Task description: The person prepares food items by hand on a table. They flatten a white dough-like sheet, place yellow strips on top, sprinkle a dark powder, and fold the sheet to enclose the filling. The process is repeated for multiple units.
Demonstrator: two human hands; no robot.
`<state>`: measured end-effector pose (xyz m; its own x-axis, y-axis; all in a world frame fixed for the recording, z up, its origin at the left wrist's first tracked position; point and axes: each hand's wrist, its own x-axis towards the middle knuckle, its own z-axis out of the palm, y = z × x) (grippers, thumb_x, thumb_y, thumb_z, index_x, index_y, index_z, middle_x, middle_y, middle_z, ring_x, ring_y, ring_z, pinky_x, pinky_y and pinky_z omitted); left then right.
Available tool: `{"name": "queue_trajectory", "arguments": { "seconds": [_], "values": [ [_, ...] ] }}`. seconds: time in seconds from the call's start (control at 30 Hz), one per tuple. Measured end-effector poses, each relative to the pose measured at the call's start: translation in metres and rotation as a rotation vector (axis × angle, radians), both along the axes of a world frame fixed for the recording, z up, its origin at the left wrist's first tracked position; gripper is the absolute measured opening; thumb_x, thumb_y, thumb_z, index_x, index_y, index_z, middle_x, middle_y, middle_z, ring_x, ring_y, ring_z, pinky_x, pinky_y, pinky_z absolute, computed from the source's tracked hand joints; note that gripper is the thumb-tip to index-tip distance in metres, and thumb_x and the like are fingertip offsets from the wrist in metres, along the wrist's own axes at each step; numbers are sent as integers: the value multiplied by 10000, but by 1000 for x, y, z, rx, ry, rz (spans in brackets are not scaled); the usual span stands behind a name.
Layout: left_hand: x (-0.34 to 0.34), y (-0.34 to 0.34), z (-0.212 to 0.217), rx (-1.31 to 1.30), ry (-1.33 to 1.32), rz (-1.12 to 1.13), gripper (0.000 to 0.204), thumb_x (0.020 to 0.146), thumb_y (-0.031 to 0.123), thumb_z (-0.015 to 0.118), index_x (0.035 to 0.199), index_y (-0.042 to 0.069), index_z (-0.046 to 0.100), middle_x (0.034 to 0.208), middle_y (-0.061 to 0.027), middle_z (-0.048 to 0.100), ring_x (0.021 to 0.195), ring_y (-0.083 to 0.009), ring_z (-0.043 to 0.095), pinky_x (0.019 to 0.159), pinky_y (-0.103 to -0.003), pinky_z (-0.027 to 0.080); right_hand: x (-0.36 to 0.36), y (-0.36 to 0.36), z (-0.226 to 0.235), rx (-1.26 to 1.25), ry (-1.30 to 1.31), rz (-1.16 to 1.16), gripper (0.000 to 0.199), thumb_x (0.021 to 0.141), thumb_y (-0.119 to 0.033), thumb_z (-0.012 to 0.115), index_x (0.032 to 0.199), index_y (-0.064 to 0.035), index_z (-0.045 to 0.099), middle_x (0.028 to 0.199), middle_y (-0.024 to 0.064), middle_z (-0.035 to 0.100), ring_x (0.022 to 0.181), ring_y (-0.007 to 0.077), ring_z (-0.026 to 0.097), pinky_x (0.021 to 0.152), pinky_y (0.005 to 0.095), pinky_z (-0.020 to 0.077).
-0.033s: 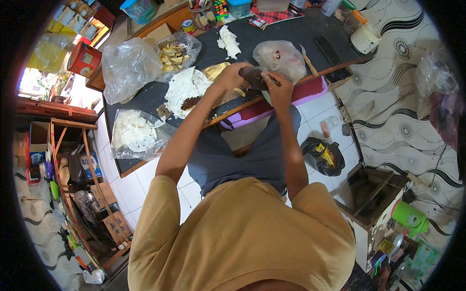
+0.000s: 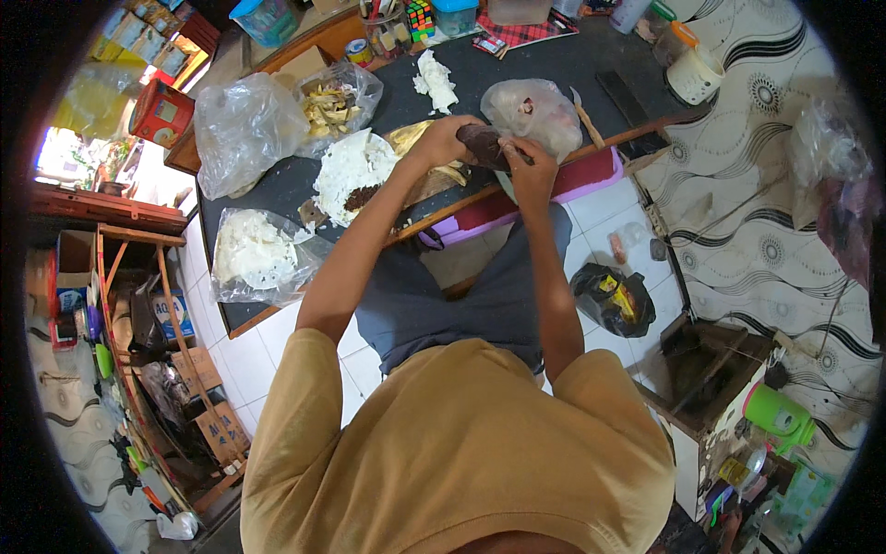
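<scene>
Over the table's front edge, my left hand (image 2: 441, 146) is closed round one end of a dark brown, rounded piece (image 2: 483, 145) whose kind I cannot make out. My right hand (image 2: 532, 168) pinches at the piece's right end. A small dark bit shows by its fingers, too small to name. Under my left wrist lies a wooden board (image 2: 434, 187) with yellowish peel-like strips (image 2: 450, 174). Left of that, a crumpled white sheet (image 2: 358, 164) carries dark brown crumbs (image 2: 362, 196). Just beyond my hands sits a cloudy plastic bag (image 2: 531, 109) with something reddish inside.
On the dark table (image 2: 397, 97) stand clear plastic bags (image 2: 247, 129), one holding yellowish scraps (image 2: 330, 103), and a white crumpled lump (image 2: 434, 81). Tubs, a jar and a puzzle cube (image 2: 420, 18) line the back. A purple-pink container (image 2: 591, 175) sits below the edge; a black bag (image 2: 613, 297) lies on the floor.
The brown piece has tilted slightly between my fingers, showing more of its face. Both hands stay in nearly the same place.
</scene>
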<state>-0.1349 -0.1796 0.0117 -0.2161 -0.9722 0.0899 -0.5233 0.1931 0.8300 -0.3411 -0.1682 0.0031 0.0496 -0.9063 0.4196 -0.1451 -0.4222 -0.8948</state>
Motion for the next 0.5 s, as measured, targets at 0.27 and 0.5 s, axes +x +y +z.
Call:
{"name": "queue_trajectory", "arguments": {
  "seconds": [0.27, 0.5],
  "values": [
    [-12, -50, -16, 32, -243, 213, 550, 712, -19, 581, 1256, 59, 559, 1182, -190, 654, 1096, -360, 628, 964, -404, 483, 20, -32, -51, -125, 95, -256, 134, 848, -73, 726, 956, 6, 715, 919, 115, 704, 812, 214, 659, 764, 329, 518],
    [-53, 59, -4, -509, -88, 518, 459, 757, 112, 759, 1178, 48, 588, 1141, -181, 611, 1121, -382, 555, 986, -435, 440, 0, -35, -67, -70, 181, -283, 180, 850, -144, 716, 966, -7, 703, 962, 138, 687, 931, 313, 636, 855, 421, 489]
  ]
}}
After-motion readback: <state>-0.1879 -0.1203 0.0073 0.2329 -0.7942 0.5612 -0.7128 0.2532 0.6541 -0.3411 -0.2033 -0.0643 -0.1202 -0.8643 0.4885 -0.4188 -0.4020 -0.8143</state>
